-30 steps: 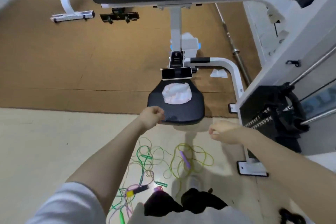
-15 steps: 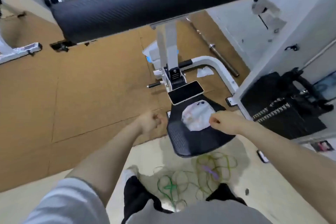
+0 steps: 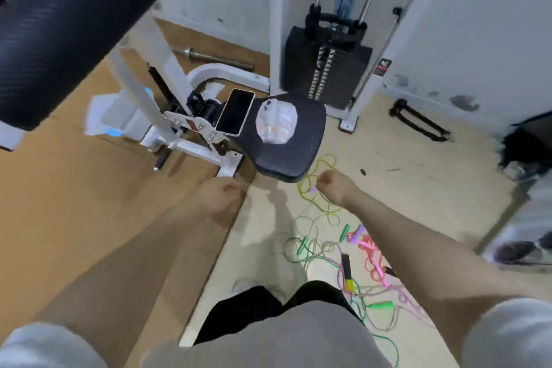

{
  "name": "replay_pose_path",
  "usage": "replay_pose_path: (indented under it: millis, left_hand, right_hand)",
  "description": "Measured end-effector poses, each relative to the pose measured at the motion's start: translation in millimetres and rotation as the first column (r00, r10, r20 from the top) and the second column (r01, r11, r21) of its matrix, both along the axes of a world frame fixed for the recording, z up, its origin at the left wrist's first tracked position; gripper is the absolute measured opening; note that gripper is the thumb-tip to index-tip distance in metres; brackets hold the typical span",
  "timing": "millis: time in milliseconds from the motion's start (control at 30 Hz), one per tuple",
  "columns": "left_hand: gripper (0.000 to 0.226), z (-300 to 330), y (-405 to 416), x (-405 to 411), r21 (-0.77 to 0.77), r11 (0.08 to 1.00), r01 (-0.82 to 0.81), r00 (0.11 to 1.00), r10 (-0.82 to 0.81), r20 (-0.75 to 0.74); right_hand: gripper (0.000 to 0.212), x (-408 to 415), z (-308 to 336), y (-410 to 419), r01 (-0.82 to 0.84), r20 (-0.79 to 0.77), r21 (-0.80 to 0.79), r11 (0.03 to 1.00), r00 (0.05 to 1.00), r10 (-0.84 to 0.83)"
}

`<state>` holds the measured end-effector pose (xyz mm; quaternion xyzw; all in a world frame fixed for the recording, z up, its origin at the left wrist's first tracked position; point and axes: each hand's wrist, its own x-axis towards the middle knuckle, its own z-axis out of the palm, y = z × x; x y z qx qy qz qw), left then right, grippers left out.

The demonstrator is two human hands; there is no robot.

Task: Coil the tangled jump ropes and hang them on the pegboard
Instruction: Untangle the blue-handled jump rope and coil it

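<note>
Head view: both arms reach forward over the floor (image 3: pixel 403 188). The left hand (image 3: pixel 219 196) is curled into a fist and holds nothing that shows. The right hand (image 3: pixel 333 185) is curled too; whether it pinches the yellow-green rope (image 3: pixel 321 206) under it cannot be told. The tangled jump ropes (image 3: pixel 352 266), green, pink, purple and yellow-green, lie on the pale floor beside the person's legs, near the front edge of the black seat (image 3: pixel 286 155). A phone (image 3: pixel 235 112) and a crumpled white bag (image 3: pixel 276 122) rest on that seat.
</note>
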<state>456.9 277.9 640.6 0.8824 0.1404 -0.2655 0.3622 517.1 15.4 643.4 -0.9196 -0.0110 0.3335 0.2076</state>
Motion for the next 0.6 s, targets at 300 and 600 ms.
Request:
replay_pose_path:
  millis: [300,600]
  left_hand:
    - [0.019,-66,-92,-54,-0.14,0.983,0.118,0.975,-0.141,-0.17]
    - [0.023,-316,-183,-100,-0.207,0.925,0.319,0.889,-0.368,-0.273]
  right_hand:
    - [0.018,-141,-66,-101,0.227,-0.152,-0.098,0.969,0.959,-0.24]
    - [0.027,-254,-315,-173,0.273,-0.166,-0.299,0.914,0.929,-0.332]
